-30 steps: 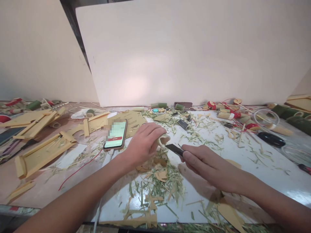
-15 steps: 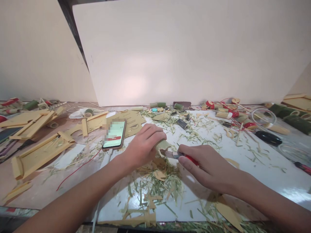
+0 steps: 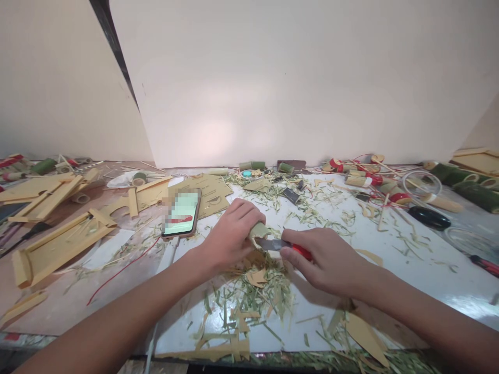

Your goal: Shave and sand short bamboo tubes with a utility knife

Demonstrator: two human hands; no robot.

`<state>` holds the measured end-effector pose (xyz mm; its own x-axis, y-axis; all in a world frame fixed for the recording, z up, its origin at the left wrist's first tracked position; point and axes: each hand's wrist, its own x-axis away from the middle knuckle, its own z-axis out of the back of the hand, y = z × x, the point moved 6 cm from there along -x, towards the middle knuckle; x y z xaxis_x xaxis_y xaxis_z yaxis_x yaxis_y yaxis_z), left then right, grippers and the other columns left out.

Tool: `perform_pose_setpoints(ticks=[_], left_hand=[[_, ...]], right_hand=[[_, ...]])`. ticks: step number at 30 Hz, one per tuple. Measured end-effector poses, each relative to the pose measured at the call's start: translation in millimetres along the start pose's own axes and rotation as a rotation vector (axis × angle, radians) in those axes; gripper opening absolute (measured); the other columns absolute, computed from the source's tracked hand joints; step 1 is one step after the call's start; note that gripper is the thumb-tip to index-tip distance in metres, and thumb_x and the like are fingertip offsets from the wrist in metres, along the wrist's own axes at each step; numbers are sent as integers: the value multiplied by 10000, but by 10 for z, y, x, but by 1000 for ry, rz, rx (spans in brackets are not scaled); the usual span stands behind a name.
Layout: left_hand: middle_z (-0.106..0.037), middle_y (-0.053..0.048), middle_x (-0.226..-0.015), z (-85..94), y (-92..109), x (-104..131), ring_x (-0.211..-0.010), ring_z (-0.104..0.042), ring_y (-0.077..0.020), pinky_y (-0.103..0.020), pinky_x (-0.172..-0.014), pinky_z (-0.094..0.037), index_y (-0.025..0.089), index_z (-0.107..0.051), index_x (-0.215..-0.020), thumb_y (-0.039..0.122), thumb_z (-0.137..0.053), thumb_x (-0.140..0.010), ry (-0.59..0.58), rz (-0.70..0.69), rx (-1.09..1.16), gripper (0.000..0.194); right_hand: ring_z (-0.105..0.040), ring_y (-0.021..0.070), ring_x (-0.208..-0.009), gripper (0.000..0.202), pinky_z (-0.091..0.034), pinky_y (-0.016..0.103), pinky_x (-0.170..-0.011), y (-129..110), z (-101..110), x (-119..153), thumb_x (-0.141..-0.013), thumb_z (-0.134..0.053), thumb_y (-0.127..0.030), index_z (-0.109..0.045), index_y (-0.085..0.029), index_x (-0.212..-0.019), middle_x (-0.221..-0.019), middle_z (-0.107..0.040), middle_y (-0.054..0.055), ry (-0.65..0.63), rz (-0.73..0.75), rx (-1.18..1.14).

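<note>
My left hand (image 3: 237, 228) is wrapped around a short bamboo tube (image 3: 259, 231), pale green with its open end turned to the right. In my right hand (image 3: 319, 254) is a utility knife (image 3: 300, 252) with a red handle. Its blade points left and meets the rim of the tube's open end; the tip's exact depth inside cannot be made out. Below both hands lies a pile of green and tan bamboo shavings (image 3: 261, 291) on the white board (image 3: 331, 337).
A phone (image 3: 181, 214) lies left of my hands beside brown cardboard (image 3: 212, 192). Cardboard trays (image 3: 64, 246) are at left. Along the back and right are bamboo pieces (image 3: 477, 195), red-wrapped parts (image 3: 399, 197), a black computer mouse (image 3: 429, 218) and a coil of clear tubing (image 3: 422, 182).
The knife blade has moved left, closer into the tube's open end, and the tube is turned slightly. The whole view has shifted a little.
</note>
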<state>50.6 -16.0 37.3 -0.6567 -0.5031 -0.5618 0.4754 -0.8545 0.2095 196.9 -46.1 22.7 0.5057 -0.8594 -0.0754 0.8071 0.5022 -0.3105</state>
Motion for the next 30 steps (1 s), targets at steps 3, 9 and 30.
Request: perform_pose_setpoints(ticks=[3,9,30], left_hand=[[-599,-42,-919,-3,5,-5,-907,-486,-219,-351,-791,-430,207,-483,-904,10,-525,-694,-2,38,18,292],[-599,-41,-918,-43,2,-2,-905,-500,-230,-361,-768,-438,210,-479,-915,-25,-497,-633,-33,106,16,368],[-580,-34,-846,-76,-146,-7,-810,-528,-226,-352,-680,-436,208,-468,-835,13,-468,-662,-79,296,5,261]], right_hand=[[-421,123,-514,365,-200,270,-535,28,4,-7,-964,-350,-463,-450,-208,-724,-585,-505,-17,33,-7,37],[-443,137,-538,346,-205,271,-540,88,32,-1,-950,-373,-453,-472,-211,-724,-593,-529,-8,87,-31,116],[-425,141,-520,362,-238,276,-534,165,131,15,-956,-372,-468,-443,-218,-706,-558,-476,-19,179,-103,70]])
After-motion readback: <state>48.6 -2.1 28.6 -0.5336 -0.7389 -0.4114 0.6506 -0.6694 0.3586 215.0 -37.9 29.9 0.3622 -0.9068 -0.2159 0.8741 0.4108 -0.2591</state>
